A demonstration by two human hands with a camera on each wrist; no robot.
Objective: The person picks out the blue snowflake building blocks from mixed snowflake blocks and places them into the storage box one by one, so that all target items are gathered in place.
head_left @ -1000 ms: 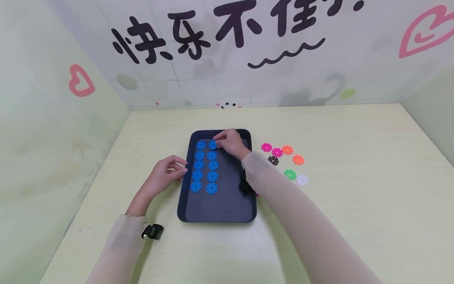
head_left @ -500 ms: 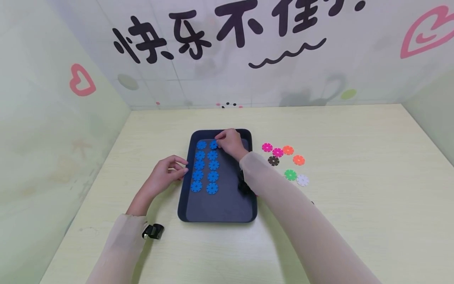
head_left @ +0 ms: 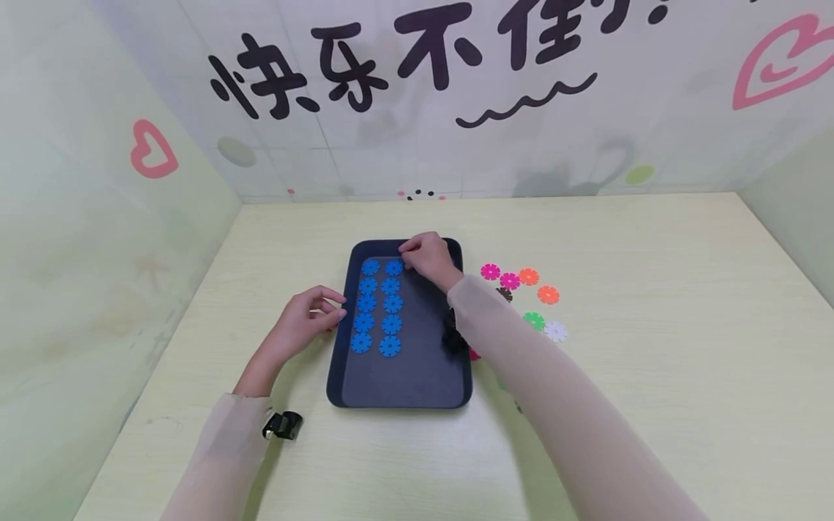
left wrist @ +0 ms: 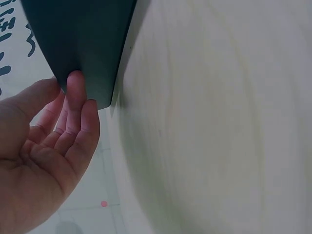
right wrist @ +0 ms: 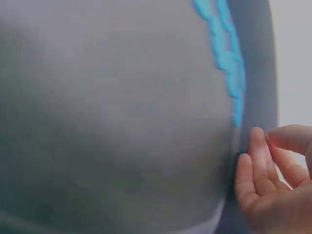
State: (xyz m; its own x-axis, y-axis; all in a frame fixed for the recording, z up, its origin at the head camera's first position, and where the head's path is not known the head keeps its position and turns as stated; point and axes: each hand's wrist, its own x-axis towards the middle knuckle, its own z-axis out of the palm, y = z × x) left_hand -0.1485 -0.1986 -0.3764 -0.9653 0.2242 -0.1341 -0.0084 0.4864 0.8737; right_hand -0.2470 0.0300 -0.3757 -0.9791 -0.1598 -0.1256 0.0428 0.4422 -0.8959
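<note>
Blue notched plastic discs (head_left: 392,304) lie flat in two columns inside a dark shallow tray (head_left: 430,387). My right hand (head_left: 430,257) is over the tray's far end, just right of the topmost disc (head_left: 394,267) in the right column. Nothing shows between its thumb and fingertips, which are close together in the right wrist view. My left hand (head_left: 311,318) rests at the tray's left side, its fingers loosely bent. In the left wrist view, a fingertip of that hand (left wrist: 53,131) touches the tray's outer wall (left wrist: 87,48).
Right of the tray lie loose discs: two pink (head_left: 490,272), two orange (head_left: 548,294), a dark one (head_left: 504,294), a green (head_left: 534,321) and a white (head_left: 556,331). My right sleeve (head_left: 541,391) covers part of the table there. A printed wall (head_left: 391,159) stands behind.
My right hand has let go of the topmost blue disc in the right column and drawn slightly up and right of it. That disc shifted a little right. My left hand stays in place.
</note>
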